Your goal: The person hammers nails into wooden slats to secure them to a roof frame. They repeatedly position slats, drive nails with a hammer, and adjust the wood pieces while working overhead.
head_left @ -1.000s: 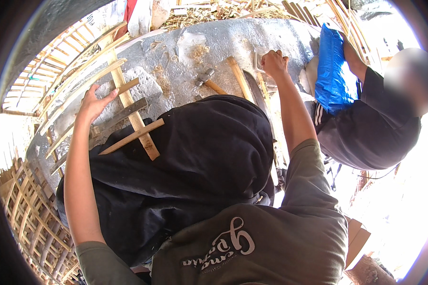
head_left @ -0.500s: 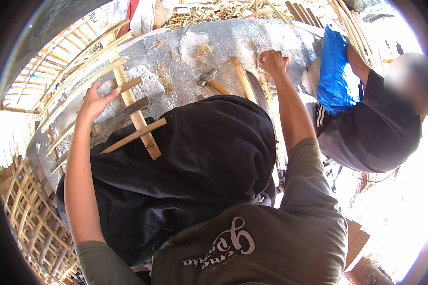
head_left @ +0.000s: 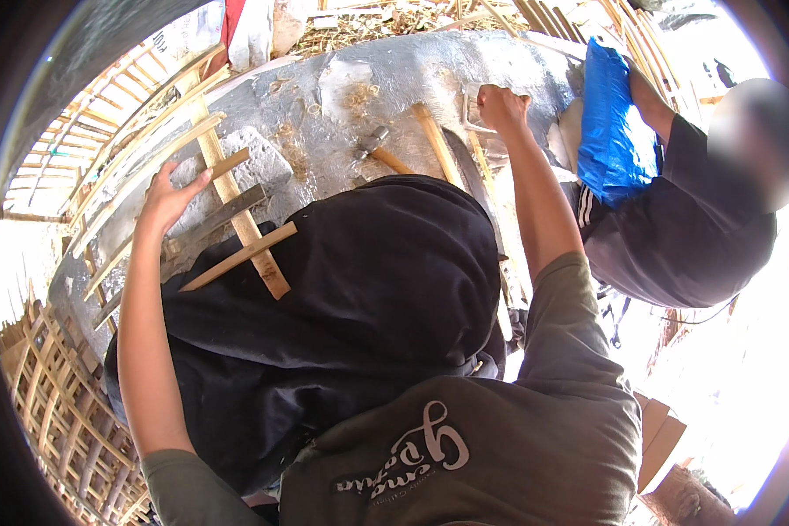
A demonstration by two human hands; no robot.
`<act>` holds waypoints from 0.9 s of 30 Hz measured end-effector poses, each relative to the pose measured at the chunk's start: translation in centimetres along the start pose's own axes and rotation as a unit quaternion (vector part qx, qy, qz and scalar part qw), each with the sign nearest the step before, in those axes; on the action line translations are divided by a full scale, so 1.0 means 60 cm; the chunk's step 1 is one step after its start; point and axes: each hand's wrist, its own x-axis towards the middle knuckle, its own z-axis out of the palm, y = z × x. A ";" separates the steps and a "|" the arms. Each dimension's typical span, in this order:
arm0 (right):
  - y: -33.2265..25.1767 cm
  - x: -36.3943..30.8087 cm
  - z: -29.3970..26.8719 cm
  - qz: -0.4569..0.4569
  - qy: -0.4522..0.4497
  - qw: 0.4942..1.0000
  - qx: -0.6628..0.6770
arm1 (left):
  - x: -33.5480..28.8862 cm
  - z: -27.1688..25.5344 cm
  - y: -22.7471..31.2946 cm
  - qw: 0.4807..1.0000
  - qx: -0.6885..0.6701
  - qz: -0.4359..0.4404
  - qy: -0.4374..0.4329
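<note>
My left hand (head_left: 167, 200) is closed around a short wooden cross slat (head_left: 230, 165), its thumb along the slat. That slat crosses a longer upright strip (head_left: 228, 188), part of a ladder-like frame of wooden or bamboo slats leaning over my lap. My right hand (head_left: 504, 109), fingers curled in, is at a small clear container (head_left: 471, 103) on the far right of the grey sheet. Whatever its fingers hold is hidden. A hammer (head_left: 382, 151) lies between my hands, its head away from me. Beside it are a wooden handle or stick (head_left: 438, 145) and a long dark blade (head_left: 469, 167).
A grey sheet (head_left: 324, 105) with wood shavings covers the ground ahead, a pale stone block (head_left: 259, 162) on it. At right another person (head_left: 675, 223) sits with a blue bag (head_left: 607, 123). Woven bamboo lattice (head_left: 70, 412) stands at left, with bamboo strips (head_left: 543, 17) at the back.
My right hand has drawn its fingers into a curl, and more of the clear container shows beside it. My left hand keeps its hold on the slat. The view has shifted slightly.
</note>
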 end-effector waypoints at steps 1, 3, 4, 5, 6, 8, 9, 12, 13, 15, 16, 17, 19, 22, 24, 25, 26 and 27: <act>-0.001 0.001 -0.004 0.000 -0.008 1.000 -0.015 | 0.003 0.000 -0.004 1.000 0.001 0.004 0.003; -0.001 0.000 -0.009 0.003 -0.015 1.000 -0.016 | 0.005 0.002 -0.006 1.000 0.000 0.000 -0.002; -0.002 -0.001 -0.010 0.003 -0.019 1.000 -0.017 | 0.005 0.001 -0.006 1.000 0.000 -0.003 -0.004; -0.004 -0.001 -0.011 0.005 -0.024 1.000 -0.014 | 0.004 0.000 -0.007 1.000 0.000 -0.004 -0.004; -0.001 0.000 -0.011 0.008 -0.029 0.999 -0.012 | 0.003 0.000 -0.004 1.000 -0.001 -0.004 -0.005; 0.004 0.001 -0.009 0.011 -0.025 1.000 -0.008 | 0.002 0.001 -0.003 1.000 -0.001 -0.005 -0.006; 0.007 0.001 -0.004 0.012 -0.015 1.000 -0.007 | 0.003 0.001 -0.003 1.000 -0.001 -0.006 -0.007; 0.013 0.004 0.004 0.013 -0.008 1.000 -0.004 | 0.003 0.001 -0.002 1.000 -0.002 -0.008 -0.010; 0.013 0.004 0.005 0.013 -0.009 1.000 -0.002 | 0.002 0.000 -0.001 1.000 -0.002 -0.009 -0.011; 0.015 0.005 0.001 0.019 -0.035 0.999 0.023 | 0.002 -0.001 0.001 1.000 -0.004 -0.010 -0.011; 0.014 0.004 -0.003 0.022 -0.049 0.998 0.037 | 0.001 -0.001 0.001 1.000 -0.004 -0.010 -0.012; 0.014 0.004 -0.007 0.020 -0.063 0.997 0.033 | 0.001 -0.001 0.002 1.000 -0.004 -0.008 -0.010; 0.006 -0.001 -0.026 0.014 -0.090 0.995 0.025 | -0.001 -0.001 0.000 1.000 -0.006 -0.006 -0.006; -0.006 -0.018 -0.039 0.023 -0.081 0.996 -0.008 | -0.004 -0.003 0.003 1.000 0.001 -0.008 -0.006; -0.010 -0.021 -0.034 -0.004 -0.045 0.998 -0.052 | -0.005 -0.003 0.005 1.000 0.003 -0.005 -0.006; -0.011 -0.022 -0.032 -0.017 -0.027 0.997 -0.073 | -0.005 -0.004 0.006 1.000 0.003 -0.004 -0.006; -0.010 -0.020 -0.033 -0.019 -0.030 0.997 -0.074 | -0.005 -0.004 0.008 1.000 0.000 -0.001 -0.006; -0.011 -0.018 -0.032 -0.022 -0.033 0.996 -0.074 | -0.007 -0.004 0.009 1.000 -0.003 0.001 -0.006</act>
